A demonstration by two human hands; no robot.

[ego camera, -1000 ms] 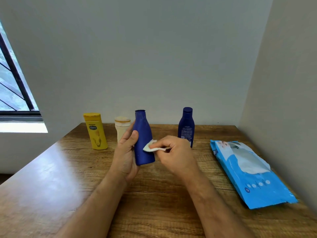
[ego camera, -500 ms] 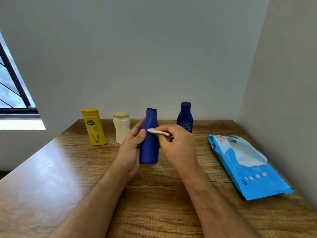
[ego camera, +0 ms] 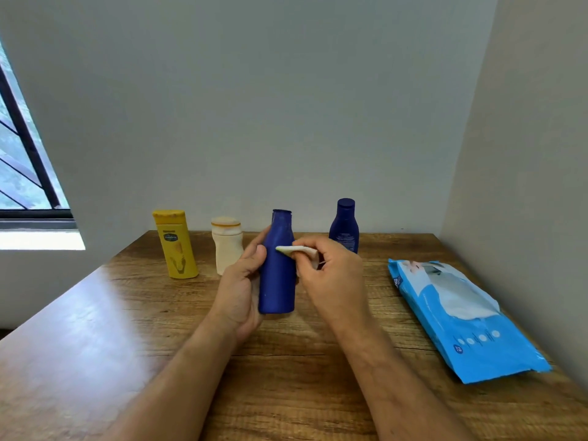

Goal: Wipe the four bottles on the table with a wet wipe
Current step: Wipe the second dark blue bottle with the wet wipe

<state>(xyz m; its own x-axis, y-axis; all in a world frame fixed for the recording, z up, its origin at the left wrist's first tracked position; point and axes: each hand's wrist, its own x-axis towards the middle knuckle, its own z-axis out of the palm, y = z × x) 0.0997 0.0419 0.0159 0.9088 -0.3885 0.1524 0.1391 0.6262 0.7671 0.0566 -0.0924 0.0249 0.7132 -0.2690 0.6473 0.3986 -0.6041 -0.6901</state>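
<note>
Mid-table, wipe now up at the shoulder of the blue bottle (ego camera: 276, 275).
Left hand (ego camera: 241, 281) keeps its grip curled round the bottle, held upright just above the table (ego camera: 95, 313); right hand (ego camera: 331, 275) pinches the wet wipe (ego camera: 294, 249), which has climbed from mid-body a second ago toward the neck. Judged: this bottle is nearly done; yellow bottle (ego camera: 175, 245), cream bottle (ego camera: 226, 245) and navy bottle (ego camera: 344, 226) stand at the back.

We see yellow bottle (ego camera: 175, 245) | cream bottle (ego camera: 226, 246) | blue bottle (ego camera: 277, 275) | navy bottle (ego camera: 344, 226) | white wipe (ego camera: 297, 250) | light-blue, white-patched pack (ego camera: 464, 319) | brown wood-grain table (ego camera: 286, 377)
</note>
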